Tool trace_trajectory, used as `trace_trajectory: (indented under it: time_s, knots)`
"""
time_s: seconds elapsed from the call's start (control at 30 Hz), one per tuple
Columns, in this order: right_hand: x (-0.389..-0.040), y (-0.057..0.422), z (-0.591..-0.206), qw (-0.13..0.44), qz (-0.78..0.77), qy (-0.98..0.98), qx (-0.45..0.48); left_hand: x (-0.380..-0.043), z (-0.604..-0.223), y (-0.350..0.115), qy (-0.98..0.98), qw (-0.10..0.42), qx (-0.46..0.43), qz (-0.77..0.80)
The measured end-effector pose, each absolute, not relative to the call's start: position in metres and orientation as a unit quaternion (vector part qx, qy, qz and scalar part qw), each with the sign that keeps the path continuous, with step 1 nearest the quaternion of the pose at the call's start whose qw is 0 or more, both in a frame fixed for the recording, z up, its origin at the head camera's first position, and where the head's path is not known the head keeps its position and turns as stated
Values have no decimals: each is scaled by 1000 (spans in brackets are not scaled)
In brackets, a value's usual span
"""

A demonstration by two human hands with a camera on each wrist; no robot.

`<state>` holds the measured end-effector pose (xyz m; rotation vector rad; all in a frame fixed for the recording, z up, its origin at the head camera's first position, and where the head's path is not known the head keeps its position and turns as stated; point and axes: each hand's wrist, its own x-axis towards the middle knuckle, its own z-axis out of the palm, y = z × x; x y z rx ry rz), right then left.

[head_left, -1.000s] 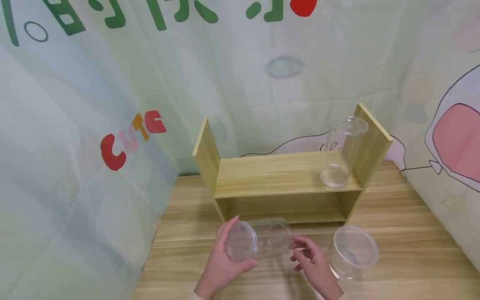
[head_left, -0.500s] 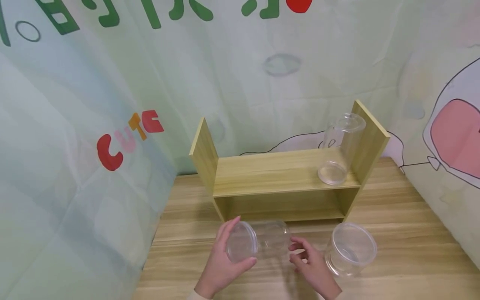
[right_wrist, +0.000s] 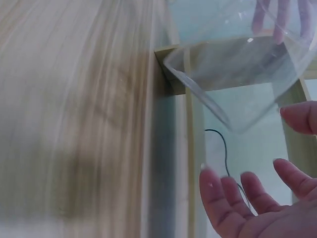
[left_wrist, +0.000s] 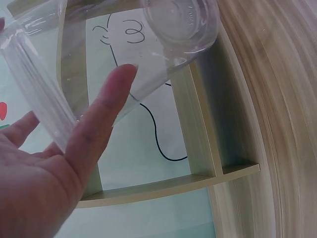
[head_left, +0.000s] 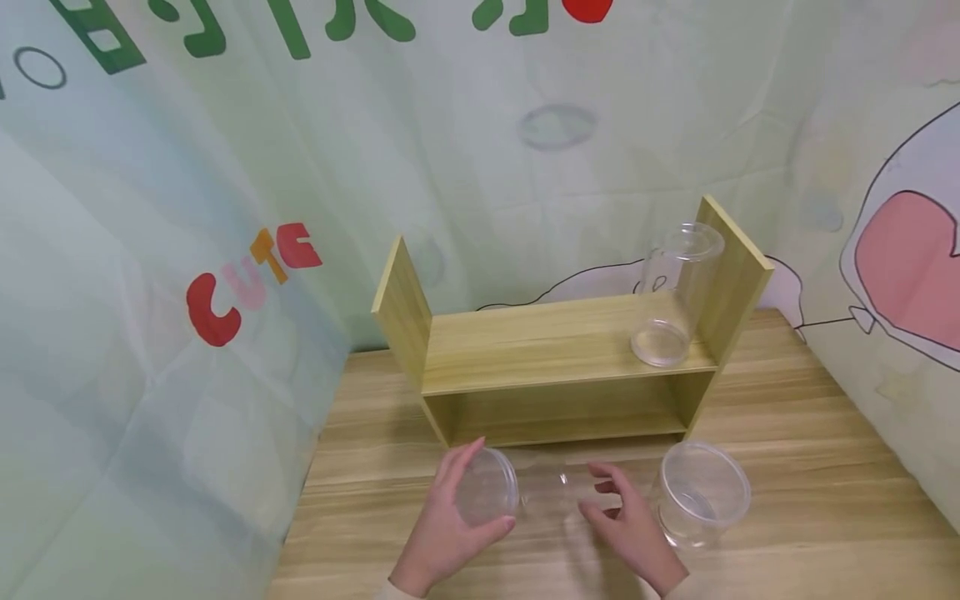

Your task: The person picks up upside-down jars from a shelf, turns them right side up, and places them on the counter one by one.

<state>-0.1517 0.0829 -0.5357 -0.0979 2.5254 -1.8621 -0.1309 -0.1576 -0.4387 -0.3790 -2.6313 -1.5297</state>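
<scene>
My left hand grips a clear plastic jar round its lidded end, the thumb lying along its side. The jar is tilted on its side in the air, base toward the right; the left wrist view shows its round base and ridged lid. My right hand is beside the base end, its fingers spread and loosely bent, holding nothing. In the right wrist view those fingers are apart from the jar. A second clear jar stands upright on the table, right of my right hand.
Behind the hands stands a wooden shelf unit with two side panels. A tall clear jar stands upright at the right end of its upper board. The wood-grain table is bordered by a printed fabric backdrop.
My right hand's fingers have spread a little wider beside the base. The held jar has turned slightly, so its base shows less. The head view has shifted a little.
</scene>
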Motion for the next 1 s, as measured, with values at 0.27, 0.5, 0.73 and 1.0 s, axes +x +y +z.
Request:
trace_trajectory:
  time_s: [0.27, 0.5, 0.73, 1.0]
  knots:
    - [-166, 94, -512, -91, -563, 815, -108, -142, -472, -165, -877, 21, -142, -459]
    - [-178, 108, -474, -164, -538, 818, -122, -147, -472, -161, -886, 19, -144, -439]
    - [-184, 117, -431, -238, -525, 803, -147, -142, -472, -162, -902, -2, -123, -413]
    - [-212, 149, -419, -305, -520, 781, -165, -141, -473, -160, -903, 7, -145, -404]
